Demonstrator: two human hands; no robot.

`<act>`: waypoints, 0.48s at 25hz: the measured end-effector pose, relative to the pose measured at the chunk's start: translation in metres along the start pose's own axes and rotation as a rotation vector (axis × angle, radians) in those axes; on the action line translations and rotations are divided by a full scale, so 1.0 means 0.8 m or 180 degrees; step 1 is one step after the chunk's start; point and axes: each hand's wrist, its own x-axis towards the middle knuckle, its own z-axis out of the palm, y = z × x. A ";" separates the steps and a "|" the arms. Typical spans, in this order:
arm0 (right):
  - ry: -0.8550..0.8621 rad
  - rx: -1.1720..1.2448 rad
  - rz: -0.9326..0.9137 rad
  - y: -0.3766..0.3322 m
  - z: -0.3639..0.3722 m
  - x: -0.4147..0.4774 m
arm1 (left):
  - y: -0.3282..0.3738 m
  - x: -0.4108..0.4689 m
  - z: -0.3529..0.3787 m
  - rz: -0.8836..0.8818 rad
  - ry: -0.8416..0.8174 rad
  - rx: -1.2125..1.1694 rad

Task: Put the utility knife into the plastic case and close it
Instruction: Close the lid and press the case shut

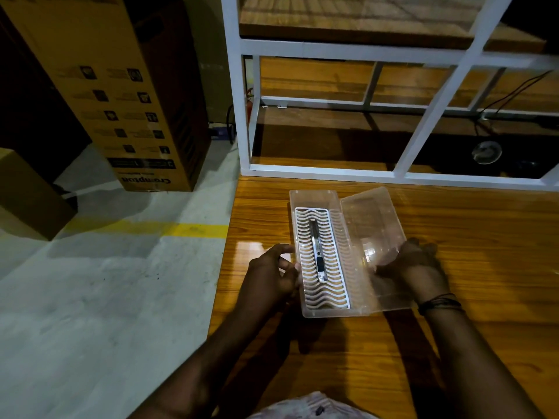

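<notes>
A clear plastic case [313, 197] lies open on the wooden table [484, 267]. A white wavy grid insert [335, 267] fills its base. The silver utility knife [318, 252] with a black slider lies lengthwise on that insert. The hinged clear lid [372, 219] is folded out to the right, slightly raised. My left hand [272, 273] holds the left wall of the base, fingers curled on its rim. My right hand [414, 264] grips the lid's near right part, partly seen through the plastic.
A white metal frame [332, 172] with wooden shelves stands just behind the case. The table's left edge drops to a concrete floor with a yellow line [181, 229]. A tall cardboard box [121, 95] and a smaller box [27, 195] stand on the floor at left.
</notes>
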 end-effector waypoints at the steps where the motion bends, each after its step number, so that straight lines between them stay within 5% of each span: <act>1: 0.0005 0.0249 -0.0224 -0.002 -0.009 -0.006 | 0.001 0.000 0.000 0.0010 -0.0004 0.0009; 12: 0.0330 0.1275 -0.1671 -0.062 -0.054 -0.094 | 0.007 0.000 -0.004 0.0016 -0.0247 -0.0007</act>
